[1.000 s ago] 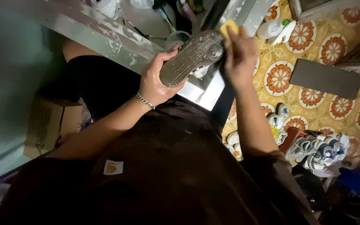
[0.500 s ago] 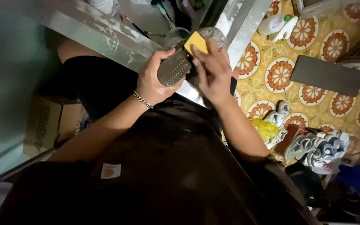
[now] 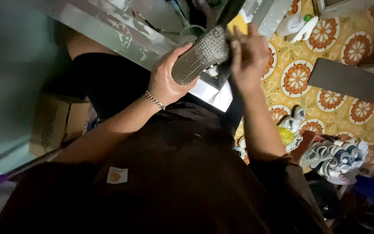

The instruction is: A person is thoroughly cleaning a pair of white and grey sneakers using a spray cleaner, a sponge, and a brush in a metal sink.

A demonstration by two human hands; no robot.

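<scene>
My left hand grips a shoe turned sole up, its grey studded sole facing me. A chain bracelet sits on that wrist. My right hand is closed on a yellow sponge, of which only a corner shows above the fingers. The sponge hand is at the toe end of the sole, touching it. Both hands are held over a metal table edge. I wear a dark brown apron with a small patch.
The floor has yellow tiles with orange flower patterns. Several pairs of sneakers lie on it at the right, with a dark grey mat beyond. A cardboard box stands at the left under the table.
My right hand with the sponge slid along the sole: from the toe end back toward the middle, then out to the toe end again. The left hand kept its hold on the shoe.
</scene>
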